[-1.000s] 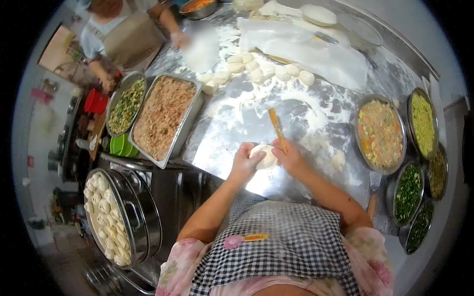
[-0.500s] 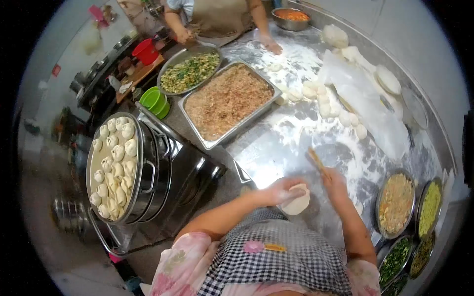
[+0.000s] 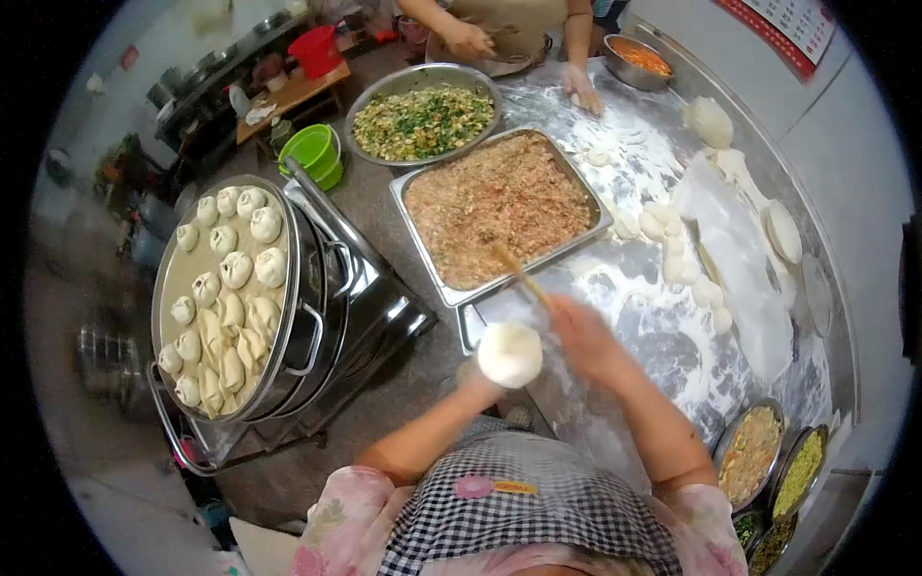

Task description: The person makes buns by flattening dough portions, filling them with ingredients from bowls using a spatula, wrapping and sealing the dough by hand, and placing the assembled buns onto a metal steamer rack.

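Observation:
A round, flat dough wrapper (image 3: 510, 355) lies on my left hand (image 3: 477, 392), whose fingers are hidden beneath it. My right hand (image 3: 584, 336), slightly blurred, grips a flat wooden stick (image 3: 521, 276). The stick's tip is over the near edge of a metal tray (image 3: 569, 244) full of minced filling (image 3: 495, 211); whether it touches the filling I cannot tell.
At left stands a steamer (image 3: 309, 259) topped with several buns (image 3: 233, 270) and folded dumplings. Beyond the tray are a bowl of chopped greens (image 3: 423, 123) and a co-worker's hand (image 3: 583, 91) on the floured table (image 3: 624, 298). Dough pieces (image 3: 677, 259) and filling bowls (image 3: 749, 456) sit at right.
My left hand has moved left and up, and the wrapper now faces upward on it. My right hand has swung the stick left to the tray. The whole view has shifted.

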`<state>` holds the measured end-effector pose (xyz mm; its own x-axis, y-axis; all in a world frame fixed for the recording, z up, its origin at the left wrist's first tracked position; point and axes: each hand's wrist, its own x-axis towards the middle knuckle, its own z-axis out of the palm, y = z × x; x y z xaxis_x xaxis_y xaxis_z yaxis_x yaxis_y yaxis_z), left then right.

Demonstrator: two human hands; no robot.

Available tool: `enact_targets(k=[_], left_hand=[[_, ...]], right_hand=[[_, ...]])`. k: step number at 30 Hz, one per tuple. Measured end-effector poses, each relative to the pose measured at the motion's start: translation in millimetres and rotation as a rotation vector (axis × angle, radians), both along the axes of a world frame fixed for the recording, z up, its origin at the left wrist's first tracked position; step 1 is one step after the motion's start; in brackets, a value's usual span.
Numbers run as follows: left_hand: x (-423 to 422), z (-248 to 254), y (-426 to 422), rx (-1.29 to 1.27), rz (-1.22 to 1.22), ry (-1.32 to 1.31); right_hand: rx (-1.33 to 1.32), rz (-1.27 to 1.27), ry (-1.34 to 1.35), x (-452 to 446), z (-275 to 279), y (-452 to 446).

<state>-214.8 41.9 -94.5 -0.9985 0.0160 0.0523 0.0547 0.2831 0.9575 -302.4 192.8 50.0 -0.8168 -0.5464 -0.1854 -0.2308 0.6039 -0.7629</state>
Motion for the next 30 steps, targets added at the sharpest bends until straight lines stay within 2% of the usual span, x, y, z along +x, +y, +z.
enact_targets(k=[2,3,4,5,7,9,10,13,15,20,21,24,27,30], left_hand=[[-14.1,16.1,-25.8,0.030,-0.075,-0.112],[-10.4,31.2,-36.2,0.118,0.035,0.078],[-12.3,48.2,-48.6,0.221,0.084,-0.003],[-15.5,56.2,-61.2,0.323,0.133,-0.089],[-26.6,40.8,-82.7,-0.236,0.246,0.194],[-32.7,29.5,-101.3,-0.588,0.296,0.405],[-34.5,30.2,-109.3,-0.657,0.293,0.472],[-30.4,21.0,-122.1,-0.117,0.363,0.305],[-29.2,47.6,-118.2,0.593,0.473,-0.198],[-38.0,64.2,-135.3,0.631,0.447,-0.229],[-39.4,63.4,-137.3,0.635,0.464,-0.234],[-43.5,37.8,-140.1,0.269,0.453,-0.025],[-50.0,28.5,-140.5,0.453,0.461,-0.184],[-56.2,36.6,-140.1,0.476,0.403,-0.241]], right_hand=[[0.226,0.033,0.179,-24.7,-2.2,-9.8],[0.322,0.066,0.299,-37.2,-1.8,-12.0],[0.417,0.098,0.418,-48.5,-0.8,-17.4],[0.449,0.109,0.363,-57.5,-0.4,-25.4],[0.514,0.130,0.256,-73.4,1.7,-40.4],[0.563,0.188,0.299,-85.4,-12.7,-55.9],[0.567,0.215,0.294,-90.1,-18.9,-62.5],[0.506,0.240,0.263,-98.7,-30.8,-75.5],[0.441,0.245,0.240,-102.2,-31.2,-82.2],[0.246,0.260,0.168,-109.3,-35.7,-81.9],[0.257,0.271,0.072,-112.5,-35.7,-82.2],[0.244,0.275,-0.162,-117.8,-28.3,-84.4],[0.175,0.235,-0.310,-117.0,-20.8,-83.9],[0.162,0.194,-0.476,-118.3,-18.2,-82.7]])
